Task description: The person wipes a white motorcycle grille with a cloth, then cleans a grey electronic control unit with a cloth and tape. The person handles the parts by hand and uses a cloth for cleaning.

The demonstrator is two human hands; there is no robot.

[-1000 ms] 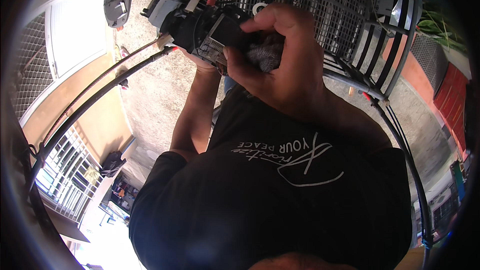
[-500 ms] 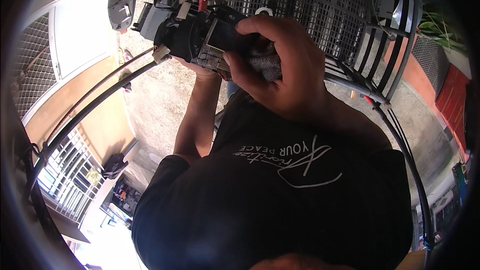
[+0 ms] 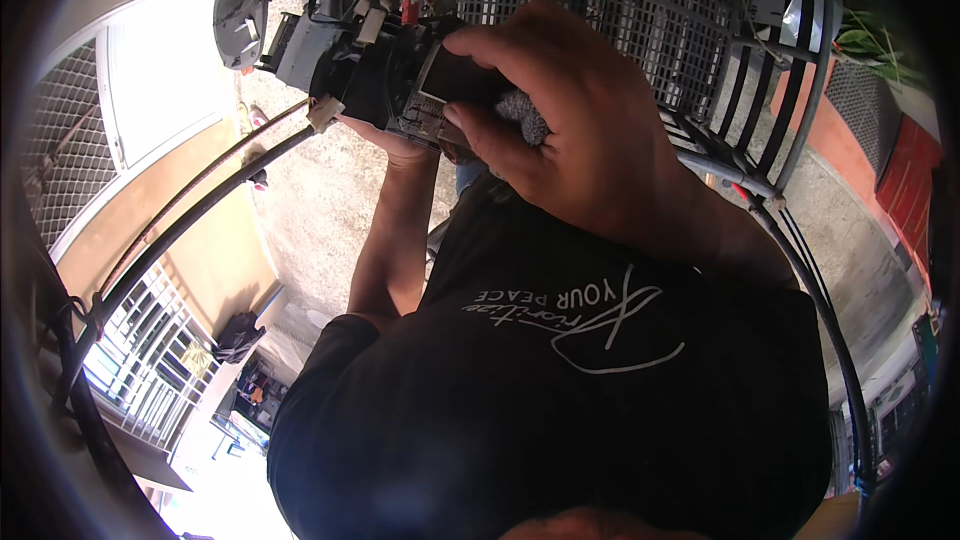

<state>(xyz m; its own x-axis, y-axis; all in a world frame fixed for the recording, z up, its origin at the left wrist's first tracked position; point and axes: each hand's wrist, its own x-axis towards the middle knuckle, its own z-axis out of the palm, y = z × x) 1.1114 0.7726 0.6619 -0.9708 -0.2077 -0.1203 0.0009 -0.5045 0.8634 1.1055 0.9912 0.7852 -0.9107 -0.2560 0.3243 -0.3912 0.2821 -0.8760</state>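
Note:
A black and grey mechanical assembly (image 3: 365, 70) with loose wires and plug connectors sits at the upper left of centre. From below, my left hand (image 3: 400, 143) reaches under it, its fingers hidden behind the parts. My right hand (image 3: 590, 105) is closed at the assembly's right end. Its thumb and forefinger lie on either side of a dark rectangular block (image 3: 460, 77) with a pale metal edge. Grey fuzzy padding (image 3: 524, 117), perhaps foam or a scouring pad, shows inside the curl of that hand; I cannot tell whether it joins the block.
Behind the hands is a grey slotted plastic panel (image 3: 690, 20), with a metal rail frame (image 3: 790, 120) along its right. Black bars (image 3: 225, 185) curve down on the left. A grey mirror-like part (image 3: 242, 20) stands at the upper left. Concrete ground lies below.
My right hand has shifted slightly left over the dark block, and less of the grey padding shows. The left hand stays under the assembly.

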